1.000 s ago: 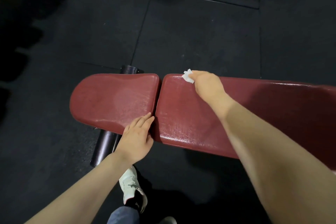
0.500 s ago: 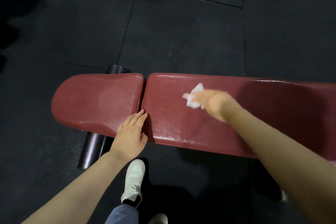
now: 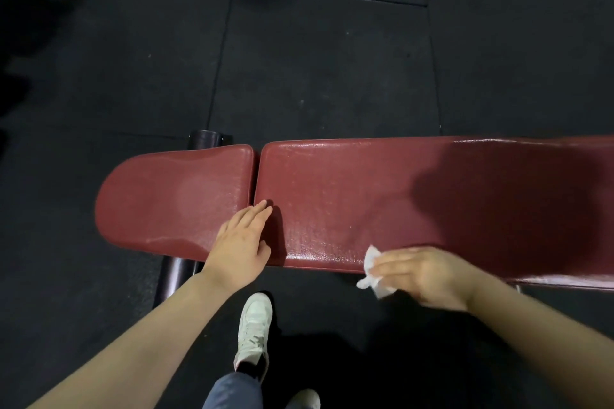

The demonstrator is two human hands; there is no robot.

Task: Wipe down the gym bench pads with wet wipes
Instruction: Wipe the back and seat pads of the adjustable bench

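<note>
Dark rubber floor tiles lie under a gym bench with two dark red, glossy vinyl pads: a short rounded seat pad and a long back pad, set end to end with a narrow gap between. The left hand rests flat on the seat pad's near corner, fingers straight and together. The right hand grips a crumpled white wet wipe at the back pad's near edge. A white sneaker stands below on the floor.

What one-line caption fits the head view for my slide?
Right hand wipes the long red back pad's near edge with a wet wipe; left hand rests flat on the seat pad.
</note>
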